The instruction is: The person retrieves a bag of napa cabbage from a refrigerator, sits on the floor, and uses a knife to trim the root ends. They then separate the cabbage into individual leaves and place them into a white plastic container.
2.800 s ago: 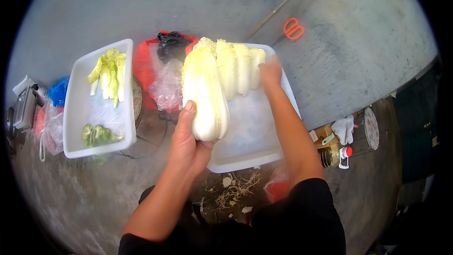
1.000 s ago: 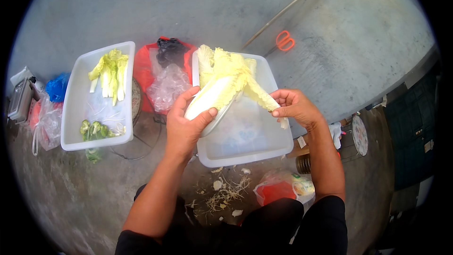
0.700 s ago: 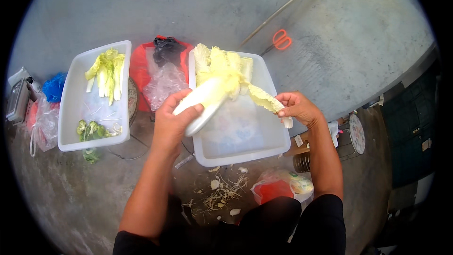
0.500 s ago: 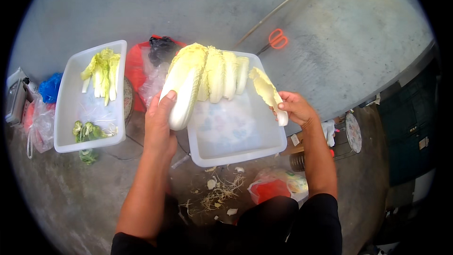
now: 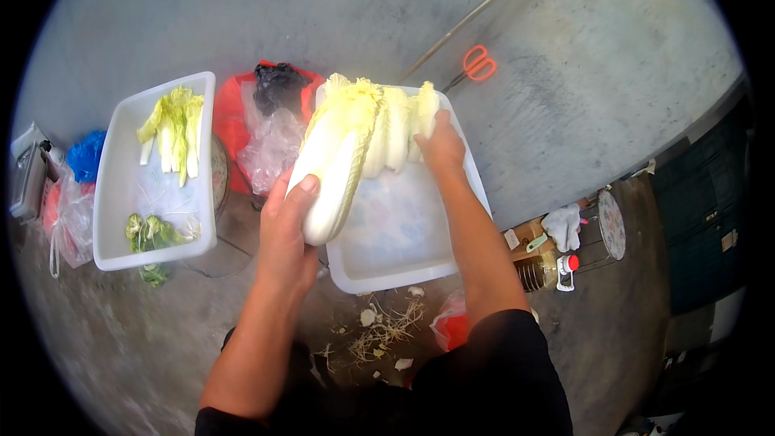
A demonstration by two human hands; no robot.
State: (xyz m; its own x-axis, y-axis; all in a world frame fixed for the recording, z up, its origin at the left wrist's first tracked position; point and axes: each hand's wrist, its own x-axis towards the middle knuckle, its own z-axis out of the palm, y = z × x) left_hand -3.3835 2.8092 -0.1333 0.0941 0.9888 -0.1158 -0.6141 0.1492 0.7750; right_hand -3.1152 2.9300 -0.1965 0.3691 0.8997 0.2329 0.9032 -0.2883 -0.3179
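My left hand [image 5: 288, 208] grips a napa cabbage [image 5: 335, 165] near its white base, with the yellow leafy end pointing away from me. The cabbage is held over the left part of a white plastic tray [image 5: 351, 281]. At the tray's far right, my right hand [image 5: 442, 145] is closed on a loose cabbage leaf [image 5: 426, 105], its fingers partly hidden. That leaf lies at the right end of a row of pale cabbage leaves [image 5: 395, 133] along the tray's far side. The cabbage covers part of this row.
Another white tray [image 5: 105, 186] on the left holds greens [image 5: 179, 125] and broccoli pieces [image 5: 152, 232]. Orange-handled scissors [image 5: 478, 64] hang beyond the trays. Root scraps [image 5: 383, 331] litter the floor. An oil bottle [image 5: 567, 270] stands right; plastic bags [image 5: 274, 141] lie between the trays.
My right hand has carried the leaf from the tray's right edge inward and away from me, to the end of the row. The cabbage in my left hand has shifted slightly right and nearer.
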